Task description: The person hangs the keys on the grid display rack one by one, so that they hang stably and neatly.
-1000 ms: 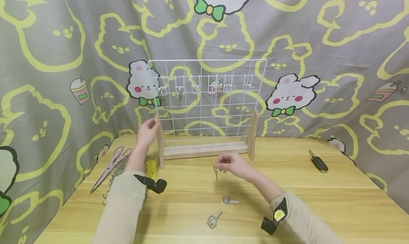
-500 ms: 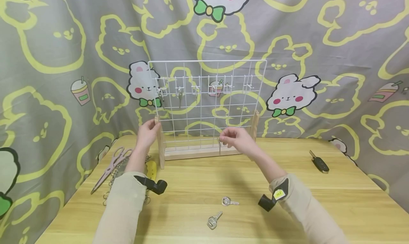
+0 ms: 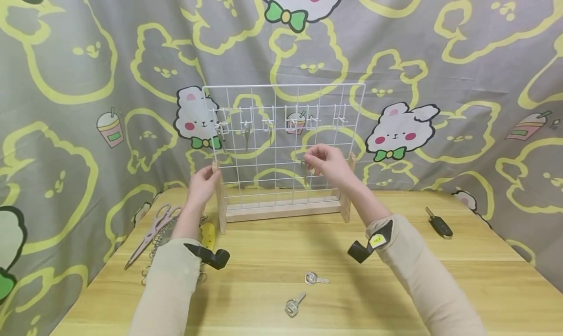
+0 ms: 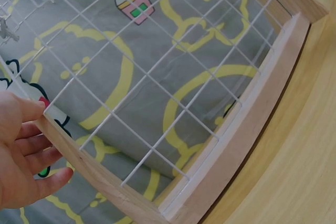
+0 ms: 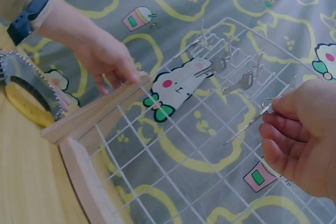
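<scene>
A white wire grid rack with a wooden base (image 3: 281, 212) stands on the table, small hooks (image 3: 292, 124) along its upper rows. My left hand (image 3: 204, 185) holds the top of the rack's left wooden post (image 4: 79, 161) between thumb and fingers. In front of the grid, below the hooks, my right hand (image 3: 329, 164) pinches a key (image 5: 245, 128) by its end, near a small ring. The key's blade hangs down. Several keys hang from the left hooks, among them a silver key (image 5: 244, 83). Two more lie on the table: an upper key (image 3: 315, 278) and a lower key (image 3: 294, 304).
Pink scissors (image 3: 151, 235), a bundle of chained rings (image 3: 155, 250) and a yellow object (image 3: 208, 235) lie left, partly behind the left forearm. A black car key (image 3: 440, 225) rests at the right. A patterned grey curtain (image 3: 396, 23) hangs close behind the rack.
My right hand has lifted the key from low over the table to the middle height of the grid. The left hand stays at the post.
</scene>
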Motion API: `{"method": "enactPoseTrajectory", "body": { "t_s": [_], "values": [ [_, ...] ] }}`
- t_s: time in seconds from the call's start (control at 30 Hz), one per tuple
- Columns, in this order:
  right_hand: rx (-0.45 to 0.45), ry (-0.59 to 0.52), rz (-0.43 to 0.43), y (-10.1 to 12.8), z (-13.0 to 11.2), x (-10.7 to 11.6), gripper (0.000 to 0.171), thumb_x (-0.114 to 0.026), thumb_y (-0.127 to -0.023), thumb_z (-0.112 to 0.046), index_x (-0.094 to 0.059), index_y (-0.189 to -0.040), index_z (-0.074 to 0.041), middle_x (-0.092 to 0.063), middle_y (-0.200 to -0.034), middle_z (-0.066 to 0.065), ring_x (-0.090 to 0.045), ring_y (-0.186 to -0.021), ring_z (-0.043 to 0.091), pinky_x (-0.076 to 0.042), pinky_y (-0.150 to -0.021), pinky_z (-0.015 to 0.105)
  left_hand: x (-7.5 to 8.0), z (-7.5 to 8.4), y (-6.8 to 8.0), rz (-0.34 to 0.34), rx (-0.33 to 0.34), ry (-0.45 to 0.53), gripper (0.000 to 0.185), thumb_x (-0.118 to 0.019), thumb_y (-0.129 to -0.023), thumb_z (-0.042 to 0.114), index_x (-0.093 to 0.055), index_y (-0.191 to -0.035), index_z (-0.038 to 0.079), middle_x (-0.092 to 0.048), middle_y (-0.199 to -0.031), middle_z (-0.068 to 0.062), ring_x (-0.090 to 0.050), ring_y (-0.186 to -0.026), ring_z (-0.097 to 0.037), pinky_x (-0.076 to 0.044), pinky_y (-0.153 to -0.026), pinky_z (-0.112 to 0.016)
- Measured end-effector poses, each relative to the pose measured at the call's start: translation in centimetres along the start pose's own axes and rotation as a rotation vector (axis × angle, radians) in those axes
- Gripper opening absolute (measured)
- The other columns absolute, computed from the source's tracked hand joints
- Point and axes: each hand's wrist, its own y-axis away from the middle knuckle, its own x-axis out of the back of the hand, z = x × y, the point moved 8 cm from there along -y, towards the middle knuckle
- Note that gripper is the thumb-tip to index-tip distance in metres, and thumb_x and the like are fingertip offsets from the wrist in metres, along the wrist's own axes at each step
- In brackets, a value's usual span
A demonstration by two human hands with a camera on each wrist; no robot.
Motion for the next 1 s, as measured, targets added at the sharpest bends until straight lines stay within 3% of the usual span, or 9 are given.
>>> {"method": "enactPoseTrajectory", "body": {
  "t_s": [0.27,0.53,0.7,0.87,1.0],
  "values": [
    [0.038,-0.028,0.089,-1.6,-1.9,1.0,0.018,-0.055,-0.094,-0.014,-0.057,-0.100,0.003,-0.061,-0.087,0.014,-0.056,-0.073,0.018,-0.050,-0.059,0.023,0.0,0.1,0.1,0.000,-0.003,-0.007,0.052,-0.044,-0.099,0.022,-0.028,-0.143,-0.001,-0.033,-0.144,-0.021,-0.032,-0.132,-0.033,-0.028,-0.109,-0.043],
    [0.067,0.002,0.125,-2.7,-3.3,1.3,0.018,-0.054,-0.094,-0.014,-0.058,-0.100,0.003,-0.061,-0.090,0.021,-0.057,-0.072,0.019,-0.052,-0.060,0.029,0.0,0.3,0.1,0.004,0.002,0.004,0.052,-0.045,-0.098,0.022,-0.029,-0.142,-0.001,-0.034,-0.144,-0.020,-0.033,-0.131,-0.033,-0.028,-0.109,-0.042],
    [0.065,-0.030,0.163,-3.3,-3.5,1.4,0.013,-0.055,-0.093,-0.013,-0.058,-0.094,0.000,-0.060,-0.083,0.015,-0.057,-0.070,0.019,-0.052,-0.058,0.025,-0.1,0.2,0.2,0.005,0.003,0.003,0.052,-0.045,-0.098,0.021,-0.029,-0.142,-0.001,-0.033,-0.144,-0.021,-0.033,-0.131,-0.033,-0.028,-0.109,-0.043],
    [0.066,-0.035,0.206,-3.8,-3.9,1.3,0.013,-0.055,-0.093,-0.012,-0.058,-0.095,0.000,-0.059,-0.078,0.009,-0.056,-0.067,0.017,-0.054,-0.060,0.030,-0.1,0.0,0.1,0.006,0.002,-0.002,0.052,-0.045,-0.098,0.022,-0.029,-0.142,-0.001,-0.033,-0.144,-0.020,-0.033,-0.131,-0.033,-0.028,-0.109,-0.043],
    [0.067,-0.068,0.243,-4.2,-4.0,1.4,0.013,-0.055,-0.093,-0.011,-0.058,-0.096,0.001,-0.058,-0.077,0.007,-0.055,-0.064,0.014,-0.052,-0.056,0.024,-0.1,0.0,0.1,0.008,-0.002,-0.004,0.052,-0.045,-0.098,0.022,-0.030,-0.142,-0.001,-0.034,-0.144,-0.020,-0.033,-0.131,-0.033,-0.029,-0.108,-0.043]
  ]
}}
